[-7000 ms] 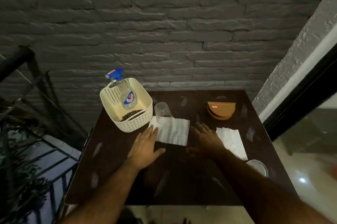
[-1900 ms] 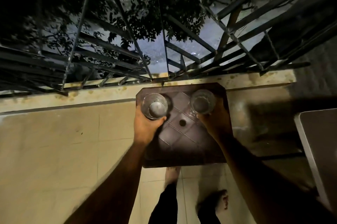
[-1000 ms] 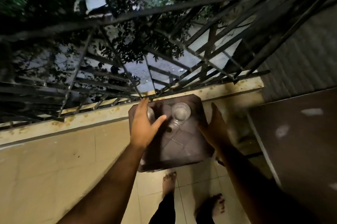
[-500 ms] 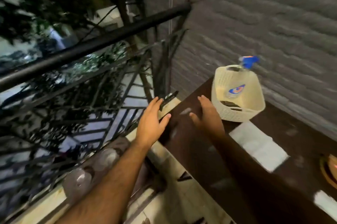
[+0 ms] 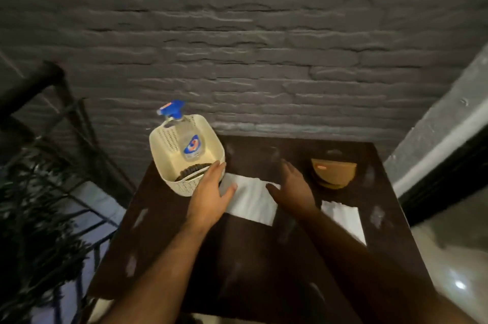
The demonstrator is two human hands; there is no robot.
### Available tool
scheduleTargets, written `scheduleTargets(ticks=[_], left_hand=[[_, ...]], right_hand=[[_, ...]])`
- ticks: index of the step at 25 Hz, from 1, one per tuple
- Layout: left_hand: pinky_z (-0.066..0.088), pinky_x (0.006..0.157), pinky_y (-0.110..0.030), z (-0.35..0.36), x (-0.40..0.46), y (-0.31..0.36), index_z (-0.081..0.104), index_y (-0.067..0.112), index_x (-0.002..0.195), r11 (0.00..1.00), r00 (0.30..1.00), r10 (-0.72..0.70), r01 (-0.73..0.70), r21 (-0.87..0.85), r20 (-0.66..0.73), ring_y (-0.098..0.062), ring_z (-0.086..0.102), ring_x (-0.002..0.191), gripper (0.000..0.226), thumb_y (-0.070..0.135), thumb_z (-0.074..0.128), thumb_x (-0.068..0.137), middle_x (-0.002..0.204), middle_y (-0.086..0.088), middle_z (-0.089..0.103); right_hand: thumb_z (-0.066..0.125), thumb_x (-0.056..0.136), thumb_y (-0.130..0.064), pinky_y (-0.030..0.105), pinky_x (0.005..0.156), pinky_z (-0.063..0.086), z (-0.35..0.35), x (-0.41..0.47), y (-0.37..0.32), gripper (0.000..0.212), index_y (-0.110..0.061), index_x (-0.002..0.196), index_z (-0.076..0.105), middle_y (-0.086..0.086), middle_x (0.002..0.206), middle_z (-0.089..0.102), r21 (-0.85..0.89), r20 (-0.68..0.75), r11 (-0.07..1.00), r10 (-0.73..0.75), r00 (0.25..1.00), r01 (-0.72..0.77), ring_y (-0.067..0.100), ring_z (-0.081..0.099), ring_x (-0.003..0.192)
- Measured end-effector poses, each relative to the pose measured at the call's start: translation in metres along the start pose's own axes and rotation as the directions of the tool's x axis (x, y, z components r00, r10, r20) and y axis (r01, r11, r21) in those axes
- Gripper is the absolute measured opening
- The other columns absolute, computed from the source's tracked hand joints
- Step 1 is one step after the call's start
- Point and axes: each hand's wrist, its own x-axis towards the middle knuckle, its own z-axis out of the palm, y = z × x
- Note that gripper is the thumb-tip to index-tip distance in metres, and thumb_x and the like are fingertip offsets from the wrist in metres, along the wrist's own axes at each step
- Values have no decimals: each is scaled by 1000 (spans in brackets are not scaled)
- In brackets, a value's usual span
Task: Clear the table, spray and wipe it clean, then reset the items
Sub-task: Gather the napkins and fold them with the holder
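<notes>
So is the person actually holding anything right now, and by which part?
Nothing is held. The left hand and right hand are both open, fingers straight, over the two ends of the white napkin beside the basket.

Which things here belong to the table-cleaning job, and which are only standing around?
Job: table; basket; spray bottle in the basket; two white napkins; brown holder; left hand; right hand.

Around: brick wall; railing; plant.
</notes>
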Motion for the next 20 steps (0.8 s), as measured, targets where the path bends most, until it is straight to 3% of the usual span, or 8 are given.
scheduleTargets(ticks=[5, 10, 14, 20], left_hand=[[27, 116, -34, 41, 13, -5, 37, 20, 146, 995, 973, 69, -82, 50, 221, -14, 30, 142, 63, 39, 60, 91, 154, 1, 36], [27, 111, -28, 62, 29, -30, 39, 18, 145, 992, 930, 14, -59, 112, 368, -16, 35, 140, 61, 39, 61, 92, 151, -1, 39], [35, 107, -35, 78, 53, -63, 44, 12, 142, 969, 888, -217, 146, 199, 405, -23, 42, 134, 58, 37, 61, 92, 145, -9, 45], [47, 89, -44, 112, 61, -96, 50, 5, 132, 856, 810, -499, 404, 322, 310, -36, 54, 114, 55, 35, 65, 88, 129, -21, 51]], right_hand=[[67, 81, -40, 41, 107, 42, 5, -23, 45, 74, -27, 145, 31, 2, 154, 33, -36, 87, 979, 205, 975, -202, 22, 38, 137], [68, 81, -34, 39, 103, 46, 20, -38, 60, 71, -27, 143, 35, 2, 150, 38, -4, 192, 921, 383, 903, -390, 21, 44, 133], [66, 83, -34, 39, 98, 49, 35, -46, 60, 59, -22, 137, 43, 4, 137, 50, -25, 214, 895, 440, 872, -446, 22, 53, 120], [64, 82, -37, 41, 93, 52, 46, -60, 62, 52, -21, 129, 49, 5, 126, 58, -81, 221, 836, 547, 808, -543, 25, 59, 112]])
